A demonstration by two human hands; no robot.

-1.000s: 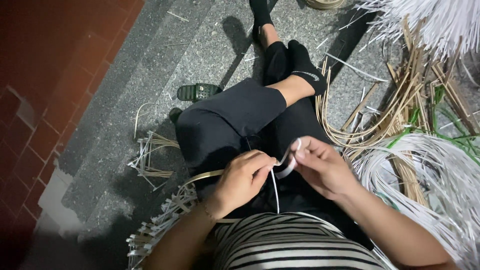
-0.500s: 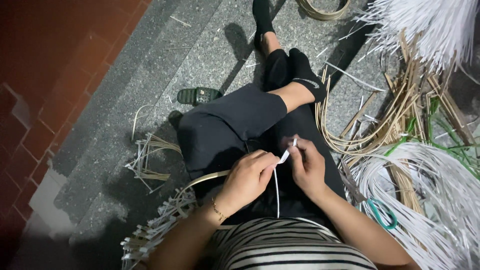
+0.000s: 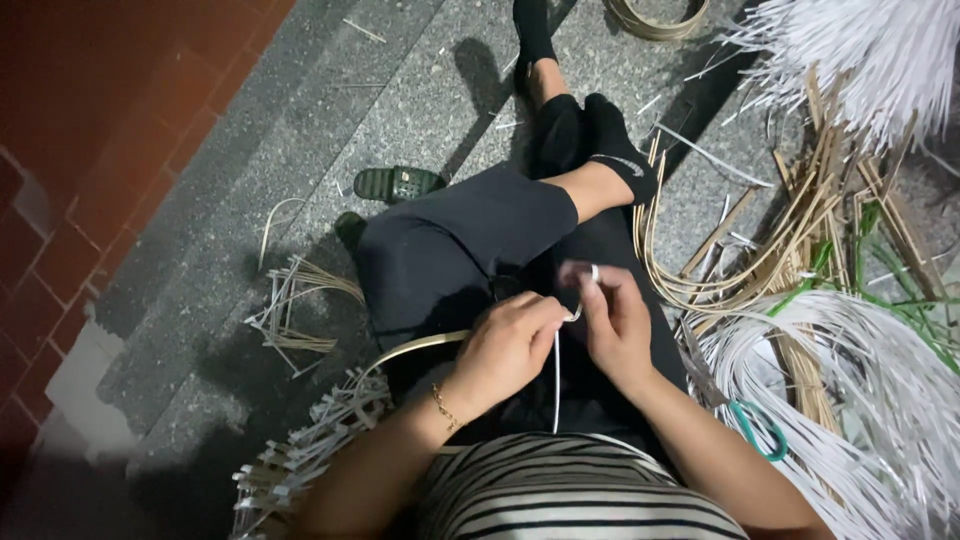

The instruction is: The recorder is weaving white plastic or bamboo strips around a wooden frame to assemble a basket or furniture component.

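Red brick paving (image 3: 90,150) is filling the far left, giving way to a grey speckled stone floor (image 3: 330,110) where a dark green sandal (image 3: 398,184) is lying just left of the person's bent knee. Near the left, a half-woven basket piece (image 3: 300,455) of pale strips is fanning out beside the person's hip, with a tan cane hoop (image 3: 415,350) curving from it toward the lap. Over black trousers, the left hand (image 3: 508,345) is curling its fingers together, pinching a thin white strip (image 3: 556,385) that is hanging straight down toward the striped shirt. Just right of it, almost touching, the right hand (image 3: 615,325) is pressing thumb and fingertips onto the upper end of the same strip, which is showing white at the fingertips. Farther right, tan cane strips (image 3: 740,270) are lying in loops on the floor, green strips (image 3: 880,280) are crossing them, and white strip bundles (image 3: 860,390) are arching near the right, with more (image 3: 870,50) at the far right.
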